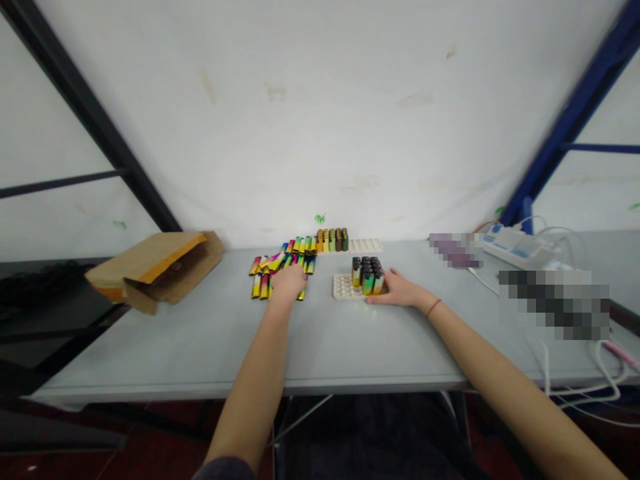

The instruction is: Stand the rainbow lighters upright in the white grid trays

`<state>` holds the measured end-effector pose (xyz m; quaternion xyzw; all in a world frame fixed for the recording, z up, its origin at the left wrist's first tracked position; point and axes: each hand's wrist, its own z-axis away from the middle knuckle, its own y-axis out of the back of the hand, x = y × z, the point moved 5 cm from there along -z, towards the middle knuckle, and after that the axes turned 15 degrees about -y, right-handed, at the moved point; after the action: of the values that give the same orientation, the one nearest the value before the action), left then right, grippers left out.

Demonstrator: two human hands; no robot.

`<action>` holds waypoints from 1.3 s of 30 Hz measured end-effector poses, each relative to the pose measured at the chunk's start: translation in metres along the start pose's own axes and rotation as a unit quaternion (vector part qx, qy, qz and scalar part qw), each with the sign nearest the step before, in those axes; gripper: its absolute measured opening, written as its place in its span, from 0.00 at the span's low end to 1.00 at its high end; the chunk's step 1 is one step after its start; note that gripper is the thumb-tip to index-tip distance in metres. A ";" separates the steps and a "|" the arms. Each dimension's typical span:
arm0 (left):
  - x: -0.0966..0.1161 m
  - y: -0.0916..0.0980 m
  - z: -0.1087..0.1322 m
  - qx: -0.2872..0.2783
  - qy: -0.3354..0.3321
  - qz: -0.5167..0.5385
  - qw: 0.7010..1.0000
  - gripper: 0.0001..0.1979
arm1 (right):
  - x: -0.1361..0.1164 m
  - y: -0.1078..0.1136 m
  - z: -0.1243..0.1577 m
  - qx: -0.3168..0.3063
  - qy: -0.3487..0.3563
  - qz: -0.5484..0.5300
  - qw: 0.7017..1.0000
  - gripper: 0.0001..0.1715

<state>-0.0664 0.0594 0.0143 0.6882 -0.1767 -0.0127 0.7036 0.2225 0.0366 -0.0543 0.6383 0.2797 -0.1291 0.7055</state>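
Observation:
Many shiny, multicoloured lighters (pixel 257 287) lie in rows and a loose heap left of the middle of the table. My left hand (pixel 289 281) is down among them with its fingers curled; what they hold, if anything, is hidden. To the right stands a white tray with round holes (pixel 345 288). Black-topped lighters (pixel 369 277) stand upright in its right part, while holes show at its left. My right hand (pixel 400 291) grips the tray's right end, thumb at the near edge and fingers behind.
Against the wall, upright lighters (pixel 333 240) fill part of another white tray (pixel 366 245). An opened brown paper bag (pixel 155 267) lies at the left. Over on the right are a power strip (pixel 525 247), white cables (pixel 593 393) and two pixelated items.

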 end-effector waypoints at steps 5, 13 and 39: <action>0.019 -0.005 0.004 -0.052 -0.008 -0.026 0.998 0.20 | -0.002 0.001 0.001 -0.002 -0.005 0.002 1.000 0.53; 0.024 -0.014 -0.015 0.008 -0.079 0.104 0.991 0.07 | 0.001 0.001 0.001 -0.003 -0.014 0.016 1.000 0.55; 0.073 -0.036 -0.014 0.137 -0.026 0.679 0.721 0.30 | -0.006 0.002 0.003 -0.002 0.000 0.015 1.000 0.47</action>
<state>0.0139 0.0515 -0.0041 0.4724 -0.6146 0.4751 0.4165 0.2198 0.0328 -0.0494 0.6411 0.2702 -0.1186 0.7084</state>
